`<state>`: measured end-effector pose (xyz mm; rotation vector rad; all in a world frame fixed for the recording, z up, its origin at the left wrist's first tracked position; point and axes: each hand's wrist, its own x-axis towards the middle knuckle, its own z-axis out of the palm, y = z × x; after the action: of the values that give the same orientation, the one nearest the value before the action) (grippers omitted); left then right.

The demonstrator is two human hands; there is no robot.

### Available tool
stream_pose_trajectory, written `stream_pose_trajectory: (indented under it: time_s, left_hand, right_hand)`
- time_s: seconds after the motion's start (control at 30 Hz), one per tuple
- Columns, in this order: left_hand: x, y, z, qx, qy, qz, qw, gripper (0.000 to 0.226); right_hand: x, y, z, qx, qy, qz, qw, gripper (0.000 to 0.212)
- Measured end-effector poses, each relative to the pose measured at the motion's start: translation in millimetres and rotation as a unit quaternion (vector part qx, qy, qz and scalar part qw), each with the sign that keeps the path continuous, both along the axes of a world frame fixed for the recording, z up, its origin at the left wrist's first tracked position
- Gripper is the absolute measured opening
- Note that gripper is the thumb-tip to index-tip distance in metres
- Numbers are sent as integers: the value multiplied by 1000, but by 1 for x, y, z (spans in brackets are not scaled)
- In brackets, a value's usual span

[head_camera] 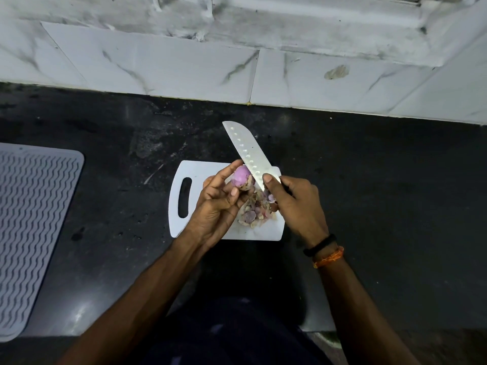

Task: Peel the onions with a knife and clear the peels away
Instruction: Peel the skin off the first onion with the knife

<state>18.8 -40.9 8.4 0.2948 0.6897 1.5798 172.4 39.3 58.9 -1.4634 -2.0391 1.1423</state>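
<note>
From the head camera, the left hand (217, 204) holds a small purple onion (241, 177) up over the white cutting board (200, 169), fingers and thumb curled round it so that its bare, glossy end points away from the person; held this way the part that looks already skinned is out of the way and the end that still carries papery skin faces the blade. The right hand (295, 204) has its grip closed round the handle of the knife (249, 151), the handle itself hidden in the palm, and the thumb lies forward on the flat of the blade near its heel, probably to steady a short, controlled peeling cut. The blade slants up and away to the left, its heel close against the onion, though whether the edge is actually in the skin cannot be told. Directly beneath the hands a heap of peels (254, 210) lies on the board, so scraps drop in one place and can be cleared together afterwards. Both forearms reach in from the near edge of the dark table (382, 180), wrists bent inward toward each other. A ribbed grey mat (31, 222) lies well apart on the left.
</note>
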Motion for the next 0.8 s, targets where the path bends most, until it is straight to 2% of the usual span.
stream_pose_trajectory:
  time_s: [0.07, 0.2, 0.3, 0.4, 0.6, 0.8]
  left_hand:
    - [0, -1, -1, -11, 19, 2, 1000, 65]
    - [-1, -1, -3, -26, 25, 4, 999, 60]
    - [-2, 0, -2, -29, 5, 7, 1000, 68]
    - [-1, -1, -1, -35, 7, 13, 999, 71]
    - [0, -2, 0, -34, 44, 21, 998, 55]
    - [-2, -1, 2, -26, 36, 9, 999, 65]
  right_hand:
    - [-2, -2, 1, -5, -3, -6, 1000, 49]
    - [-2, -3, -1, 1, 0, -18, 1000, 54]
    - [-2, -3, -2, 16, -14, -10, 1000, 62]
    - [-3, -3, -1, 34, -27, -1, 999, 57]
    - [-3, -4, -4, 77, -35, 8, 996, 58]
    - [-2, -3, -6, 134, -71, 35, 988, 58]
